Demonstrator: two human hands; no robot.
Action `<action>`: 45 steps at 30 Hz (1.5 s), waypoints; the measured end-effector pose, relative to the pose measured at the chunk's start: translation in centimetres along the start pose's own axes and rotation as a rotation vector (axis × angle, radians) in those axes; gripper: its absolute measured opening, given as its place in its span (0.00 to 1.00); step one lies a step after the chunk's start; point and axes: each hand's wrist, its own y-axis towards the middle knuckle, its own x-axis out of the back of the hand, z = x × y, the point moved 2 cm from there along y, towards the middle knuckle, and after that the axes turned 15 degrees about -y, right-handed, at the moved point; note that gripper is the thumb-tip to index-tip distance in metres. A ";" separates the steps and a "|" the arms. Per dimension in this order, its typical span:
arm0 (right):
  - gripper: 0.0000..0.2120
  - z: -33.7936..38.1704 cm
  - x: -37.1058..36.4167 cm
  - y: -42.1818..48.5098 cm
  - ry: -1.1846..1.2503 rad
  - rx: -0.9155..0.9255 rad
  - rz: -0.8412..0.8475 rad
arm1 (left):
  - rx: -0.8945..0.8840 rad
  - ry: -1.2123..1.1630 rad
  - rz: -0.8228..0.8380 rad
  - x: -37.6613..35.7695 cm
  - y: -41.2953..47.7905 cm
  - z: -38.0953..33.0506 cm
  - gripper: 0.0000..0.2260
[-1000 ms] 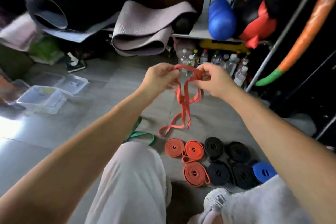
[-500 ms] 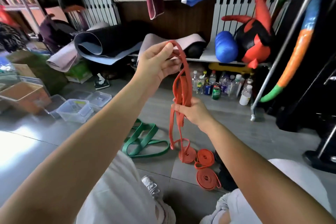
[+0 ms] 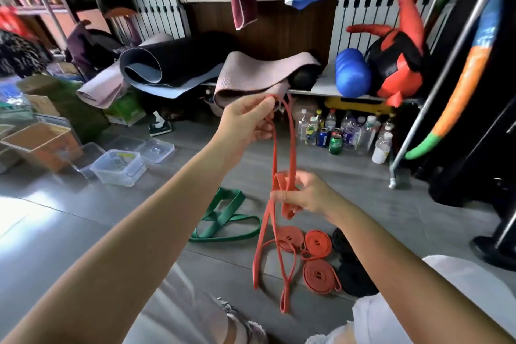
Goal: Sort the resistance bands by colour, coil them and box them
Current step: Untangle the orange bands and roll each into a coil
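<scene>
A long orange band [image 3: 275, 148] hangs in front of me. My left hand [image 3: 247, 117] pinches its top loop high up. Lower down, my right hand [image 3: 303, 194] grips the band's strands where they bunch. The band's lower loops dangle down to the floor. On the floor below lie three coiled orange bands [image 3: 317, 243], with coiled black bands [image 3: 354, 279] to their right, partly hidden by my right arm. An uncoiled green band [image 3: 226, 218] lies to the left of them.
Clear plastic boxes [image 3: 118, 166] and lids sit on the floor at left, beside cardboard boxes [image 3: 42, 145]. Rolled mats [image 3: 173, 70] lie on a low shelf behind, with bottles and cans [image 3: 335, 134] beneath. A metal rack pole [image 3: 418, 117] stands at right.
My left hand has dropped in view and moved right with the top loop. The right hand stays lower on the strands. The band's loops have spread apart and dangle lower near the floor.
</scene>
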 end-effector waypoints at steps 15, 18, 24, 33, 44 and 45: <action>0.06 -3.9 -0.6 -1.5 -0.229 0.129 -0.237 | 0.123 0.350 0.196 1.2 -4.8 6.6 0.07; 0.08 -3.1 -1.1 -1.6 0.012 0.180 -0.279 | 0.175 0.149 0.204 0.6 -5.2 6.7 0.05; 0.07 -3.0 -0.9 -2.4 0.114 0.187 -0.257 | 0.251 -0.076 0.124 2.7 -6.2 7.8 0.08; 0.09 -4.3 -0.9 -2.6 -0.137 0.164 -0.263 | 0.007 0.854 0.245 3.5 -7.8 8.7 0.07; 0.13 -4.3 -0.3 -3.9 -0.081 0.139 -0.297 | 0.146 0.837 0.282 1.3 -8.4 9.6 0.05; 0.13 -4.4 -0.1 -3.9 -0.060 0.143 -0.309 | 0.161 0.786 0.246 1.5 -8.3 9.4 0.06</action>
